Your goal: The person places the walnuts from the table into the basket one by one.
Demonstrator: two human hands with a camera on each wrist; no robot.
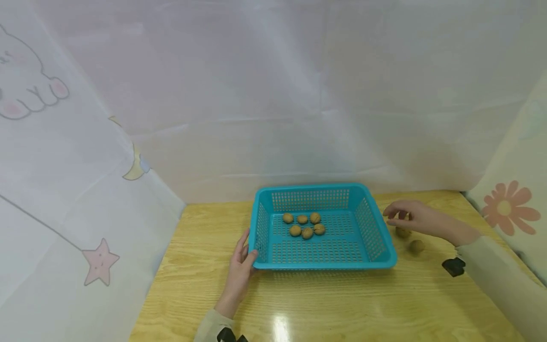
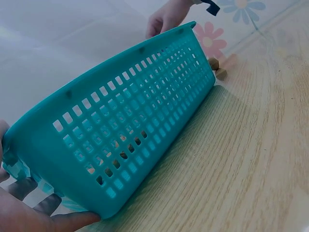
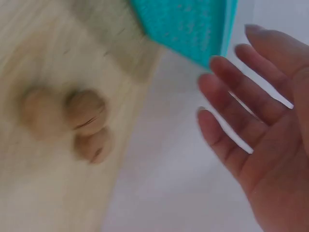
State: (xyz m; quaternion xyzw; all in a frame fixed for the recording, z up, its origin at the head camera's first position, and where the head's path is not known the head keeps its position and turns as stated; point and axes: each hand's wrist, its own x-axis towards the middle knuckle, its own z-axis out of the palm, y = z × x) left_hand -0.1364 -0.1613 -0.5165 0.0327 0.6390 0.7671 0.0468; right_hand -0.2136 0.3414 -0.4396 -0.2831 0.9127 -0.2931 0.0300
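A blue plastic basket (image 1: 373,264) with perforated walls stands on the table, several walnuts (image 1: 307,232) grouped on its floor towards the left. My left hand (image 1: 237,278) holds the basket's left end near the front corner, thumb at the rim and fingers along the outer wall. To the right of the basket, my right hand (image 1: 412,217) hovers with loosely bent fingers. Its palm and spread fingers show bare in the right wrist view. Three walnuts (image 3: 87,112) lie on the table under and beside this hand; in the head view it partly covers them.
The light wooden table (image 1: 205,237) meets a pale hanging sheet (image 1: 299,142) close behind the basket. More printed sheets stand along both sides, with a star (image 1: 100,262) on the left and a flower (image 1: 504,208) on the right.
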